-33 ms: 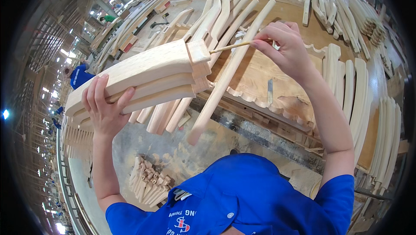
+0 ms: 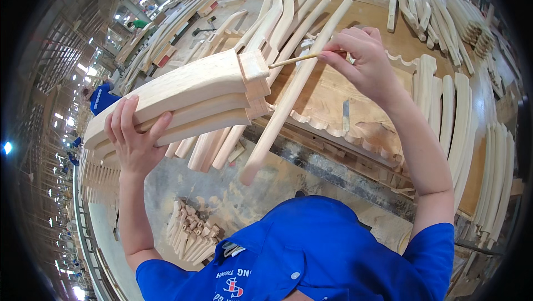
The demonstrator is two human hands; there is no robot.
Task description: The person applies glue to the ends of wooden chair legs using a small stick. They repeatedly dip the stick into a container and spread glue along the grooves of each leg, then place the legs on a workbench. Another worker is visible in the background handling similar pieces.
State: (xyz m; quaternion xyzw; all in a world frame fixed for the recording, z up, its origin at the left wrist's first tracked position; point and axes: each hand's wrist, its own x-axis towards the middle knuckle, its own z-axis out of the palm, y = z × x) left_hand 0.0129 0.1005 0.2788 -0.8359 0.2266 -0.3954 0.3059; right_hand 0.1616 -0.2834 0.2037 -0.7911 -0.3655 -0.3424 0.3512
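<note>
My left hand (image 2: 137, 134) is closed round a stack of pale, curved wooden pieces (image 2: 183, 90), one above another. Their stepped, tenon-like ends point right. Between thumb and fingers, my right hand (image 2: 361, 59) pinches a thin wooden stick (image 2: 297, 59). Its tip is at the end face (image 2: 256, 65) of the top piece; whether it touches cannot be made out. Below the stick, a long rounded wooden rod (image 2: 297, 95) lies slantwise and juts over the table edge. More shaped wooden parts (image 2: 280, 21) lie behind the stack.
A flat blade-like tool (image 2: 346, 117) rests on the wooden tabletop (image 2: 322, 93), near a scalloped strip. Long wooden parts stand in rows at right (image 2: 458, 123). A pile of short pieces (image 2: 191, 234) sits on the floor at lower left. A person in blue (image 2: 102, 98) is farther left.
</note>
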